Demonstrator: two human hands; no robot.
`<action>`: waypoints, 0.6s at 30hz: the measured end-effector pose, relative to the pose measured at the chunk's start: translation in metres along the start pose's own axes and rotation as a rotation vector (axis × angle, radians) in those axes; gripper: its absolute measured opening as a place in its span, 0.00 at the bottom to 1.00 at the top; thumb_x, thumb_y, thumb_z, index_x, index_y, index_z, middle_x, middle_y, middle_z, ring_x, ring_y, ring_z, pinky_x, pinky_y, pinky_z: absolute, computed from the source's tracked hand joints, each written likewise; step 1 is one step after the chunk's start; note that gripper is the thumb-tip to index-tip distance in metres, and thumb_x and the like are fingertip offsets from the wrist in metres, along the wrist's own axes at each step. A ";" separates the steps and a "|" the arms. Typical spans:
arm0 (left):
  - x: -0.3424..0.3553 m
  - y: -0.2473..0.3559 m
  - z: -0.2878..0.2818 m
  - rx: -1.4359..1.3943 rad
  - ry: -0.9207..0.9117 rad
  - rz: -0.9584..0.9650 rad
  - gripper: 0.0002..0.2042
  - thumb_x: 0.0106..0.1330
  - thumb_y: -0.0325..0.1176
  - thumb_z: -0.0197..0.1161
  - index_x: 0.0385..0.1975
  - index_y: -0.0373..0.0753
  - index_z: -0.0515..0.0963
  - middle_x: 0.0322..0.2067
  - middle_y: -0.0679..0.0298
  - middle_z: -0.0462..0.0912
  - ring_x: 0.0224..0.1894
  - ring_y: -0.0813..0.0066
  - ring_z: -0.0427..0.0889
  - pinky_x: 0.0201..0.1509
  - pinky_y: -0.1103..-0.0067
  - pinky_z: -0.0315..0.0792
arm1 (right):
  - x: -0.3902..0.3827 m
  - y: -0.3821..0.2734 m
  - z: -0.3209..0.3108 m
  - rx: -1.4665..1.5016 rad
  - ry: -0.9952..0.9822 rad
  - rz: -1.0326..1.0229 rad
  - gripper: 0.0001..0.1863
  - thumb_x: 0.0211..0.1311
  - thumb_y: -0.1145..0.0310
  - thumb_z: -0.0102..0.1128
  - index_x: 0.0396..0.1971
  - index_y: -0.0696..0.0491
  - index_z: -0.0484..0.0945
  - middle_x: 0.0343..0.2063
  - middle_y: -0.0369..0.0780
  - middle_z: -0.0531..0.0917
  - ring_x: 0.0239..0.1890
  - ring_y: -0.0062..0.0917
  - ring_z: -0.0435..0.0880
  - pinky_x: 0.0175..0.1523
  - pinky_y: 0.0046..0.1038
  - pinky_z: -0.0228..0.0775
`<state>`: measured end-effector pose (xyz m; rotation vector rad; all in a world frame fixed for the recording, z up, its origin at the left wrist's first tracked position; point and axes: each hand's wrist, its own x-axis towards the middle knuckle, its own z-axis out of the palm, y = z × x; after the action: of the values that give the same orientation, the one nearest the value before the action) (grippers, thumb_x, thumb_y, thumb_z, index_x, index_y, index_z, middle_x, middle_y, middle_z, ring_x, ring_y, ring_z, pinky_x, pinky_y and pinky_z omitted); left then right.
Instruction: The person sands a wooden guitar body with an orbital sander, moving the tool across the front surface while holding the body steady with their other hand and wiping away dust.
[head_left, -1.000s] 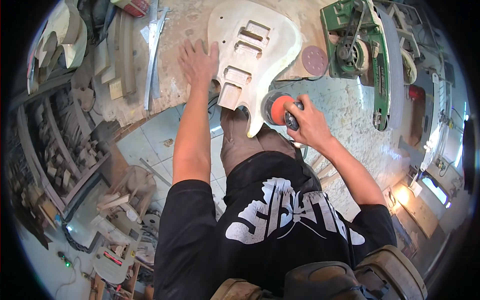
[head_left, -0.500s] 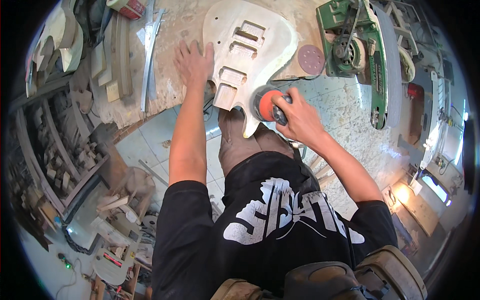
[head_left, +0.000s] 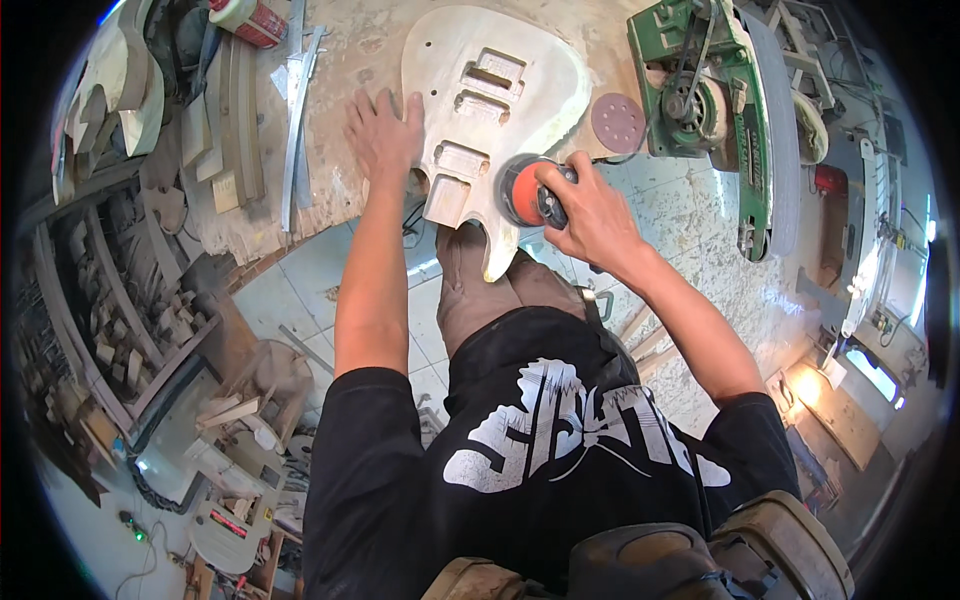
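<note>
At the upper left of the frame lies a white and red tub (head_left: 252, 22); its contents I cannot see. At the left, a wooden rack (head_left: 178, 365) holds many small wood pieces (head_left: 176, 308), piled without order.

The guitar body (head_left: 535, 110) is at the upper middle of the frame, lying on the desk (head_left: 350, 55), with its lower end reaching over the edge. It is pale, bare wood, with rectangular cavities, two small dark holes and a pointed horn. The left hand (head_left: 385, 135) is spread flat, thumb at its left side. The right hand (head_left: 590, 205) grips an orange and black sander (head_left: 525, 193) against its right edge.
</note>
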<state>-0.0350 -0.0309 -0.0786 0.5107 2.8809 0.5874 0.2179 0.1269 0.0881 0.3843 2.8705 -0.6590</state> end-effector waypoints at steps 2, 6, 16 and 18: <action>-0.001 0.001 0.000 -0.005 0.003 -0.004 0.38 0.76 0.65 0.48 0.73 0.41 0.72 0.79 0.44 0.59 0.83 0.43 0.51 0.84 0.53 0.46 | -0.005 0.004 -0.003 0.030 -0.041 0.010 0.34 0.48 0.69 0.76 0.59 0.43 0.73 0.51 0.49 0.72 0.51 0.54 0.83 0.45 0.52 0.83; 0.000 0.002 0.001 0.004 0.004 -0.002 0.38 0.75 0.66 0.48 0.73 0.41 0.72 0.79 0.44 0.58 0.83 0.43 0.51 0.85 0.53 0.45 | -0.013 0.006 0.000 0.024 -0.011 0.022 0.35 0.48 0.69 0.76 0.59 0.43 0.73 0.51 0.49 0.72 0.50 0.53 0.83 0.44 0.52 0.83; 0.001 0.002 0.002 -0.003 -0.003 -0.003 0.38 0.75 0.66 0.48 0.74 0.41 0.71 0.80 0.45 0.57 0.83 0.43 0.50 0.85 0.54 0.43 | -0.002 0.011 -0.003 0.017 -0.007 0.031 0.35 0.48 0.68 0.76 0.60 0.42 0.73 0.51 0.49 0.72 0.50 0.53 0.83 0.44 0.51 0.83; 0.001 0.002 0.003 -0.010 -0.001 -0.002 0.39 0.75 0.66 0.48 0.74 0.41 0.71 0.80 0.45 0.57 0.83 0.44 0.49 0.85 0.55 0.43 | 0.003 0.005 -0.007 0.011 -0.009 0.049 0.35 0.48 0.68 0.76 0.59 0.42 0.73 0.50 0.49 0.73 0.50 0.52 0.83 0.44 0.51 0.83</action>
<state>-0.0347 -0.0282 -0.0808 0.5059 2.8760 0.6007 0.2159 0.1346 0.0919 0.4503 2.8404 -0.6663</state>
